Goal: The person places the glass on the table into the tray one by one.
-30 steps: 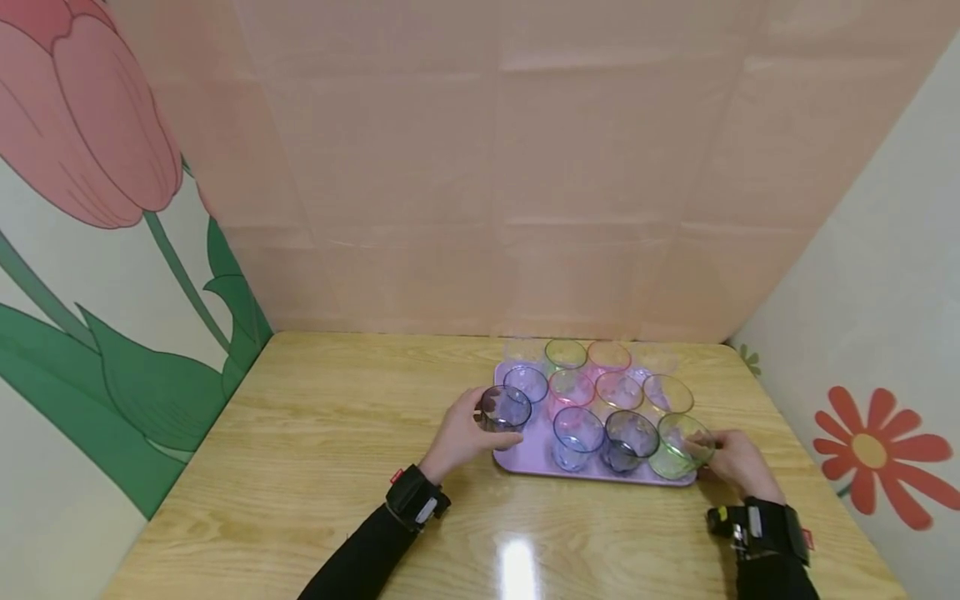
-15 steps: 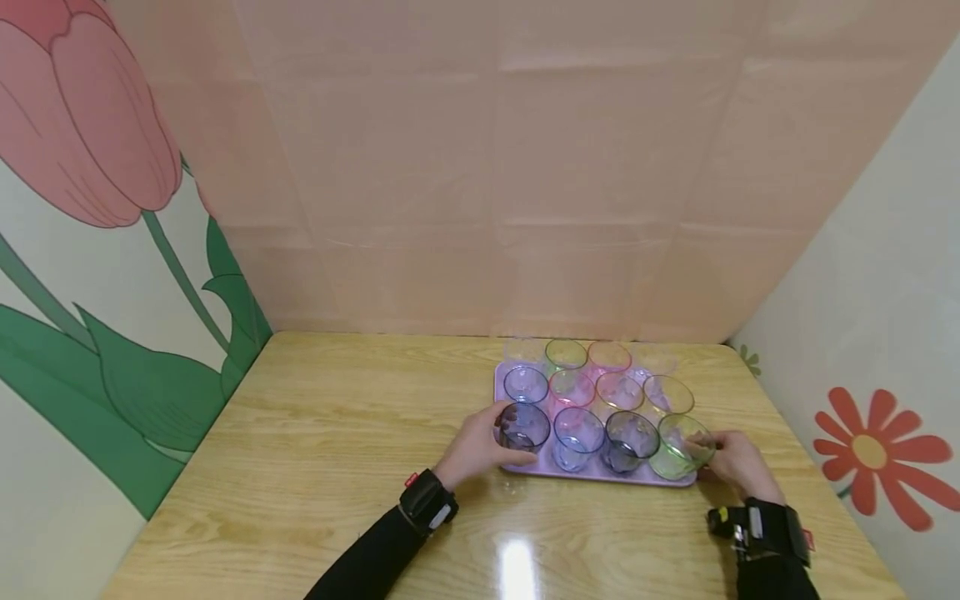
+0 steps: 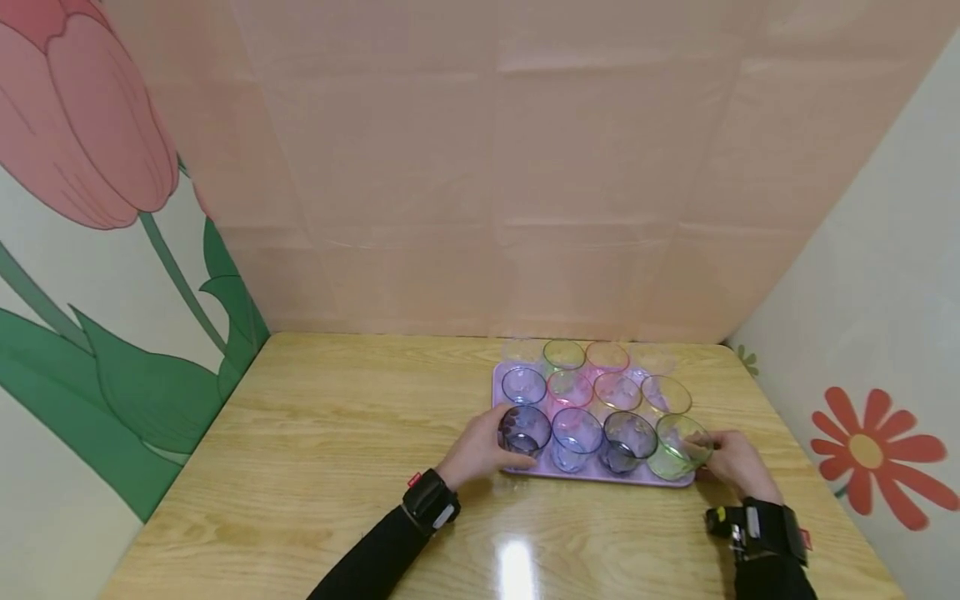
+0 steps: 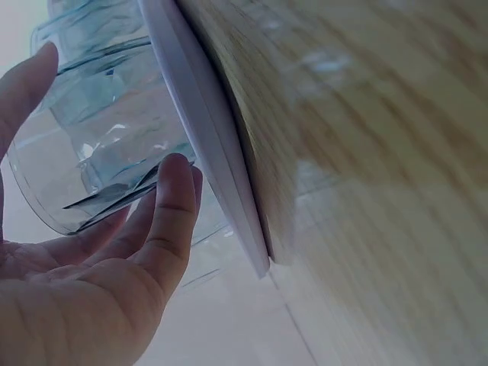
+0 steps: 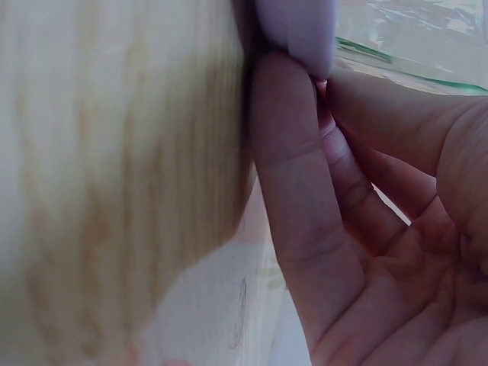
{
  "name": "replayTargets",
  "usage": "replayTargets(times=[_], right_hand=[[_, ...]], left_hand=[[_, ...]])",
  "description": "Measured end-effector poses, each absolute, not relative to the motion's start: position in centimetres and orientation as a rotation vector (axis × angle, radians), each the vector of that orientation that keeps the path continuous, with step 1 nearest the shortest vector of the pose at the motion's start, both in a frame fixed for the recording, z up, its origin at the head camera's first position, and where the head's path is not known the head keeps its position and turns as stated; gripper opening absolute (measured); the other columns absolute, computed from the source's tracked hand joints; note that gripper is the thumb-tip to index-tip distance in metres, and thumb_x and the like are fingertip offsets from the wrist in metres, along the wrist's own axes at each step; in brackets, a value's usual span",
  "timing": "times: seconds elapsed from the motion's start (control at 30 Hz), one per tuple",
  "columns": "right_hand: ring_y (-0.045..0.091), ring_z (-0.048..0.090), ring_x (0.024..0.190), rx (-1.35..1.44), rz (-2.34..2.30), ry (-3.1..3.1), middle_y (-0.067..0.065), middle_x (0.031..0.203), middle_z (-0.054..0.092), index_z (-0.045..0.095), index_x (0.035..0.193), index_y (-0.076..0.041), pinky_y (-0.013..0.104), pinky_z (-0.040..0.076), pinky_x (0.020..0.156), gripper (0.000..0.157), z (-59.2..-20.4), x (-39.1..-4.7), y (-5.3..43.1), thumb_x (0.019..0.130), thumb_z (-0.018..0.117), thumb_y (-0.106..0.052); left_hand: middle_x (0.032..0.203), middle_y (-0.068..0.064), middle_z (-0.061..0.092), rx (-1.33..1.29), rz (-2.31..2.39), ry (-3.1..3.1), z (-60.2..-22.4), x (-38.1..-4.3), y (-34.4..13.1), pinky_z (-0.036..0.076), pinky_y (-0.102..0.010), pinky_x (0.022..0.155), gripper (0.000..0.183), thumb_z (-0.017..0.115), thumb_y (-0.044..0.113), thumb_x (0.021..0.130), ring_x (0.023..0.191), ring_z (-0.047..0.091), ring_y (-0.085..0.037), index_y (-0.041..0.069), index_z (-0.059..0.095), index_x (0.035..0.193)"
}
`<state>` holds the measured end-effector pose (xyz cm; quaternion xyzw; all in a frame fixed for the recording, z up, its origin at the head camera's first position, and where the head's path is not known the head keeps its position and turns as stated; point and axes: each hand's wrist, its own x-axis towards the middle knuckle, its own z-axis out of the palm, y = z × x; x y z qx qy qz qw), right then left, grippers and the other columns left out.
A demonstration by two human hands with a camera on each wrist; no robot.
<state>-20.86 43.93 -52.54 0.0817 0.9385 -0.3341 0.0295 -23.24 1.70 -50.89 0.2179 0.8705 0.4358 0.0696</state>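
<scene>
My left hand [image 3: 474, 450] holds a dark-tinted clear glass [image 3: 525, 433] at the front left corner of a lilac tray [image 3: 592, 477]. In the left wrist view, thumb and fingers curve round this glass [image 4: 53, 171], whose base is at the tray's surface. Several tinted glasses stand upright in rows on the tray, among them a blue one [image 3: 576, 437], a smoky one [image 3: 628, 442] and a green one [image 3: 678, 450]. At the tray's right edge, my right hand [image 3: 738, 465] pinches the rim; the right wrist view has a finger under the tray [image 5: 299, 34] and the thumb above.
Wooden table surface [image 3: 337, 417] stretches left of the tray and in front of it. A pinkish covered wall [image 3: 480, 208] rises behind the table, and a flower-painted wall [image 3: 885, 292] stands at the right.
The left hand has brought the dark glass right and toward the front, down beside the blue glass; over the last half second it barely moved. The right hand has kept its place.
</scene>
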Motion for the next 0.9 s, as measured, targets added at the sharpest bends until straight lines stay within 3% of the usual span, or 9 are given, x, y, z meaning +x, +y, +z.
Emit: replayTargets(times=[0.17,0.53,0.67,0.9], right_hand=[[0.027,0.058,0.093,0.221,-0.971,2.947,0.025,0.109,0.068,0.073,0.103,0.004,0.038,0.045,0.08,0.033,-52.6,-20.9,44.1,0.092,0.067,-0.027],[0.024,0.057,0.087,0.242,-1.003,2.916,0.021,0.102,0.069,0.071,0.105,0.006,0.032,0.045,0.074,0.032,-52.6,-20.9,44.0,0.092,0.067,-0.023],[0.024,0.06,0.086,0.308,-1.12,2.813,0.021,0.101,0.067,0.068,0.109,0.009,0.034,0.053,0.071,0.036,-52.6,-21.0,43.9,0.093,0.068,-0.024],[0.021,0.062,0.087,0.313,-1.175,2.756,0.022,0.107,0.067,0.066,0.114,0.009,0.03,0.053,0.069,0.041,-52.4,-21.0,43.9,0.095,0.064,-0.027]], left_hand=[[0.125,-0.007,0.062,0.637,1.319,2.607,-50.6,-23.0,1.8,0.049,-0.035,0.097,0.084,0.088,0.04,0.07,0.113,0.058,-0.019,0.009,0.049,0.138],[0.125,-0.013,0.059,0.636,1.44,2.532,-50.5,-22.9,1.6,0.052,-0.03,0.089,0.08,0.09,0.029,0.069,0.111,0.06,-0.026,0.006,0.046,0.132],[0.124,-0.013,0.059,0.642,1.429,2.542,-50.6,-22.9,1.5,0.053,-0.028,0.086,0.084,0.09,0.031,0.067,0.108,0.061,-0.024,0.006,0.044,0.132],[0.125,-0.008,0.059,0.657,1.398,2.578,-49.4,-22.9,0.7,0.051,-0.034,0.091,0.09,0.09,0.039,0.066,0.11,0.058,-0.021,0.01,0.042,0.137]])
